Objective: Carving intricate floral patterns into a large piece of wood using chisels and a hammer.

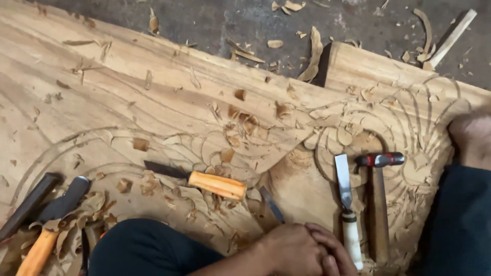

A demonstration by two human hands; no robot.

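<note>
My left hand (286, 248) and my right hand (333, 254) are pressed together at the bottom centre, over a large carved wooden panel (153, 102). They are closed around a small chisel whose dark blade (271, 204) sticks out up and to the left, its tip on the wood. The chisel's handle is hidden inside the hands. My right hand's fingers lie over the left hand. Just right of the hands lies a white-handled flat chisel (343, 186), and beside it a hammer (381, 160) with a red and metal head.
An orange-handled chisel (217, 184) lies left of the hands among wood chips. More dark-bladed tools (61, 204) lie at the lower left. My dark-trousered knee (148, 248) is at the bottom, my other leg (460, 220) at the right. Concrete floor (215, 20) borders the panel's far edge.
</note>
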